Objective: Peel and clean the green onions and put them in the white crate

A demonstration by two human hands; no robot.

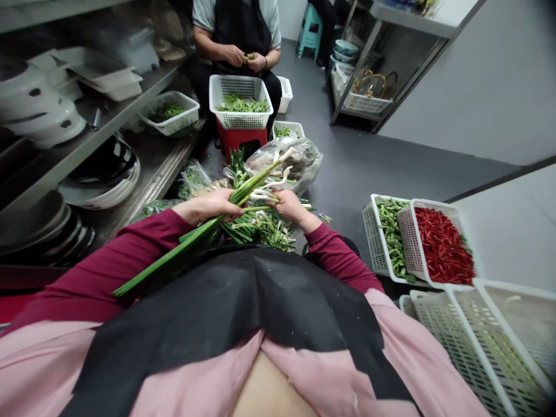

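My left hand (214, 204) is closed round a bunch of long green onions (182, 243) whose leaves trail down over my black apron. My right hand (289, 204) pinches the white root ends of the stalks (266, 194). Below both hands lies a heap of green trimmings (264, 230). Just beyond them sits a clear plastic bag (299, 162) with more stalks sticking out of it.
A seated person opposite holds a green pod (251, 56) over a white basket of greens (240, 103) on a red stool (240, 139). White baskets of red chillies (443, 246) and green pods (391, 234) stand right, empty baskets (486, 341) nearer. Metal shelves with dishes (65, 133) line the left.
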